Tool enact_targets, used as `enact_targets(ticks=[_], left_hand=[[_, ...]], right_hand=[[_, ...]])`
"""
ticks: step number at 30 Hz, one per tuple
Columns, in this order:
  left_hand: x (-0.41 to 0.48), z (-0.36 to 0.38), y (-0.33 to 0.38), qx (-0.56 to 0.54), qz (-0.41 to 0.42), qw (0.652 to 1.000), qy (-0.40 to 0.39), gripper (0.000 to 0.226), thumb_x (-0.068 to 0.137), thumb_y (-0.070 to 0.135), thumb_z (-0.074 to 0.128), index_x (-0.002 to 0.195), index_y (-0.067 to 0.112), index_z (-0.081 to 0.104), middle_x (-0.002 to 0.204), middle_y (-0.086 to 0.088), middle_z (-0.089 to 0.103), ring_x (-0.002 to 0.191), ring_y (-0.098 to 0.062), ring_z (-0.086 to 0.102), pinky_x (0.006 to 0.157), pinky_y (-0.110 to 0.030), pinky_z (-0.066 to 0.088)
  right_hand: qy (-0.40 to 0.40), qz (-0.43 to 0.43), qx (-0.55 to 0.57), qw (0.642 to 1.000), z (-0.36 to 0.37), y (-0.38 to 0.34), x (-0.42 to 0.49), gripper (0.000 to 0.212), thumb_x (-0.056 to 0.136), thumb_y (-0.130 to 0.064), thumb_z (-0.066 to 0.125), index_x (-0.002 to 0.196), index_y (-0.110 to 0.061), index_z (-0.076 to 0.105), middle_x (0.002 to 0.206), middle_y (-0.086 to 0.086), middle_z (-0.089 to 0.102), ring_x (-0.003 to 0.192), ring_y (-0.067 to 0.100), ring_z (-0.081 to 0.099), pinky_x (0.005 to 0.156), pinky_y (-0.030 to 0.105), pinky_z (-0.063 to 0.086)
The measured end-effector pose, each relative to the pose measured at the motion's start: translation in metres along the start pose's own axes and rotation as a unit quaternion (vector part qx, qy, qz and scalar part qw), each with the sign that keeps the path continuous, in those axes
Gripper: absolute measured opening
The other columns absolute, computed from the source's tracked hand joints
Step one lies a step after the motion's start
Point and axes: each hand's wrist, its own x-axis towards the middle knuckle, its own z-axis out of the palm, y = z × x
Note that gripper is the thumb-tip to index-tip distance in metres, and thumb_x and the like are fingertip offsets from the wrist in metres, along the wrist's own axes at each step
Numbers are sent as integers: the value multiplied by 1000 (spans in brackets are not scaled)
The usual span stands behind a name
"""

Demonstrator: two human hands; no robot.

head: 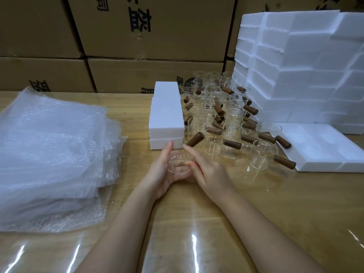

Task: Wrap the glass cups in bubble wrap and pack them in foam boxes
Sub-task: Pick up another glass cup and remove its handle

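A clear glass cup (178, 160) with a brown wooden handle (195, 139) is held between both hands above the table's middle. My left hand (162, 170) cups its left side and base, fingers curled round the glass. My right hand (208, 172) grips the right side, its forefinger stretched toward the handle. A thick pile of bubble wrap sheets (49, 160) lies at the left. Several more glass cups with wooden handles (222, 119) crowd the table behind the hands.
Closed white foam boxes (167, 113) are stacked just beyond my hands. An open foam box half (319, 148) lies at the right, in front of a tall stack of foam boxes (295, 66). Cardboard cartons (137, 36) wall off the back. The wooden table (197, 223) is film-covered.
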Motion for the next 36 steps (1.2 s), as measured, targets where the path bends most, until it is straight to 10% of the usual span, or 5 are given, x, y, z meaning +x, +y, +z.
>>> enact_targets(ticks=[6, 12, 16, 21, 36], left_hand=[[3, -6, -6, 8, 35, 999, -38, 69, 90, 50, 47, 129, -7, 51, 111, -29, 61, 99, -35, 62, 90, -45, 53], [4, -4, -11, -12, 73, 997, 26, 46, 71, 28, 72, 106, 2, 57, 99, -9, 71, 87, -21, 71, 69, -28, 58], [3, 0, -14, 63, 101, 992, 34, 52, 68, 20, 72, 116, 16, 51, 119, -9, 62, 97, -19, 68, 78, -30, 57], [-1, 3, -17, 152, 168, 974, -8, 54, 85, 1, 62, 126, 28, 40, 130, -2, 49, 79, -3, 61, 73, -29, 54], [3, -5, -22, 203, 158, 965, 57, 65, 91, -1, 57, 141, 29, 27, 130, 3, 51, 95, 3, 63, 73, -16, 51]], right_hand=[[-21, 27, 3, 999, 8, 7, -1, 57, 80, -13, 72, 126, -30, 43, 87, -25, 48, 81, -4, 45, 72, 18, 40], [87, 110, 16, 990, 9, 10, -1, 30, 77, -37, 65, 89, -15, 48, 87, 0, 49, 79, 17, 51, 69, 35, 48], [148, 104, -62, 982, 4, 12, 2, 39, 83, -37, 56, 107, -8, 61, 111, 6, 56, 105, 21, 50, 93, 37, 40], [6, 64, -52, 997, 4, 10, 3, 47, 94, -42, 38, 135, -24, 51, 143, -13, 45, 135, 8, 36, 115, 43, 17], [2, -79, -50, 996, 3, 0, 3, 36, 90, -22, 53, 121, -6, 64, 131, 4, 59, 130, 22, 47, 107, 43, 38]])
